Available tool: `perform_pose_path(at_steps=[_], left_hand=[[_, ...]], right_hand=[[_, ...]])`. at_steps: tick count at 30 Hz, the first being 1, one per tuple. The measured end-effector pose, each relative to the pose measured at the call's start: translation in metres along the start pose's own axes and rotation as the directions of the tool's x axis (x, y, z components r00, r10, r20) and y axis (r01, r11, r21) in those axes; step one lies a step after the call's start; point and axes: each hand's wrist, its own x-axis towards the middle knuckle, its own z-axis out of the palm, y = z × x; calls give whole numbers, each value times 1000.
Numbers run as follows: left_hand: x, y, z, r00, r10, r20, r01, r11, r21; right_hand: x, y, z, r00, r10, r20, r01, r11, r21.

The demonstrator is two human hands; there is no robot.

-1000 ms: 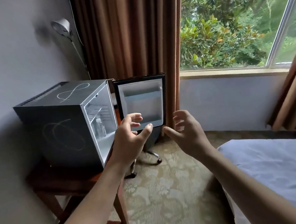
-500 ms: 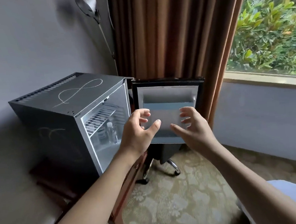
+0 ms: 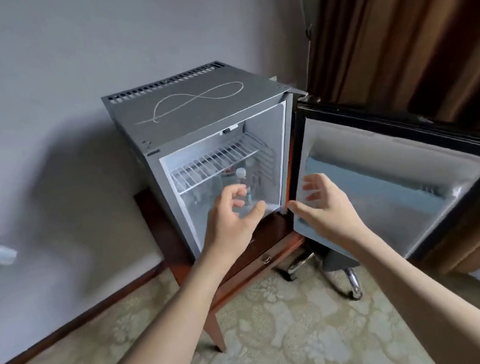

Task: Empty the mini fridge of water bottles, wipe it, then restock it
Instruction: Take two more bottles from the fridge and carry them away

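Where door gapes — brown curtain.

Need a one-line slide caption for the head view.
Both empty hands, left and right, reach toward the open mini fridge.

Mini fridge sits on a dark wooden side table against a grey wall; a looped figure-eight mark is drawn on its top. Fridge door swung wide open to the right, in front of a brown curtain. Inside, a wire shelf up high, a water bottle with white cap upright below it; others behind are blurred. Left hand raised at the fridge opening, fingers loosely curled, holding nothing. Right hand beside it near the door's hinge edge, fingers relaxed. Patterned carpet underneath.
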Motion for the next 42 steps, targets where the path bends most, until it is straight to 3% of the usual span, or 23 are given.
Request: perform_pose_path(at_steps=[8, 19, 24, 28, 33, 36, 39, 42], left_hand=[[64, -71, 31, 973, -181, -146, 189, 981, 37], [191, -205, 118, 934, -351, -63, 357, 917, 176], [231, -243, 139, 944, -329, 18, 328, 943, 50], [246, -259, 151, 918, -395, 32, 394, 904, -166], [249, -265, 142, 898, -411, 160, 436, 880, -190], [242, -268, 129, 884, -443, 150, 465, 868, -174], [228, -263, 117, 896, -415, 160, 439, 881, -175], [210, -237, 109, 919, -378, 112, 393, 904, -168]], right_hand=[[95, 55, 62, 976, 35, 217, -33, 999, -13], [209, 148, 153, 918, 301, 258, -342, 930, 133], [235, 174, 200, 892, 383, 241, -439, 863, 249], [253, 179, 232, 893, 384, 234, -439, 858, 266], [257, 184, 248, 857, 435, 278, -512, 782, 356], [256, 178, 246, 830, 443, 339, -552, 738, 387], [255, 172, 239, 844, 421, 331, -524, 780, 343], [241, 168, 228, 846, 330, 419, -498, 771, 397]])
